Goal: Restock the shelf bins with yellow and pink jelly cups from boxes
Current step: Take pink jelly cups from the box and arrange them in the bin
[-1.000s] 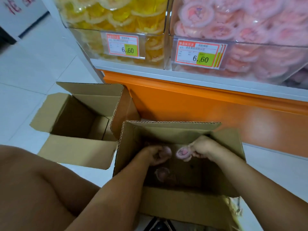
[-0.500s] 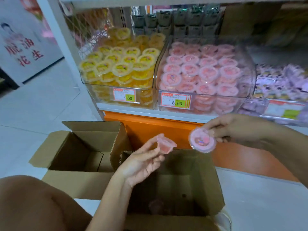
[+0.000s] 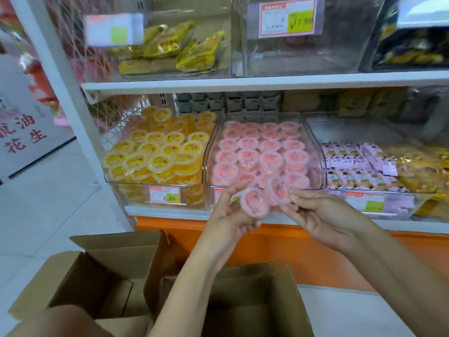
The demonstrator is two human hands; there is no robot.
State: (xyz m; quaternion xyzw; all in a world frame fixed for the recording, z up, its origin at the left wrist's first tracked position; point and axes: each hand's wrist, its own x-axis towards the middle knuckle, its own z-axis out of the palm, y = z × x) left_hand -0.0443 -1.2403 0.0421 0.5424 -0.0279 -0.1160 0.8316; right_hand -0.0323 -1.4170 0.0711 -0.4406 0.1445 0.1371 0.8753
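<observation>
Hands raised side by side before the lower shelf, one cup each.

Left hand: palm turned right, fingers curled up around a round pink jelly cup with a printed film lid, gripped at its left and lower rim. Lid faces the camera, tilted slightly up, with the base pointing away toward the shelf. Round body, so no long axis to note.

Right hand: thumb and fingertips pinch a second pink jelly cup at its right edge, the other fingers loosely bent. Lid also faces the camera. The two cups overlap in view; cannot tell whether they touch.

Both cups sit in front of the front wall of the clear plastic bin of pink jelly cups, which is filled in rows, lids up. Just left of it is the clear plastic bin of yellow jelly cups, also full, with a red-framed price tag on its front. The left hand covers part of the pink bin's tag.

Below the arms is an open brown cardboard box, its interior dark. A second open brown cardboard box touches its left side. The orange base panel runs behind both. Lilac wrapped packs lie right of the pink bin, and yellow packets sit on the shelf above.
</observation>
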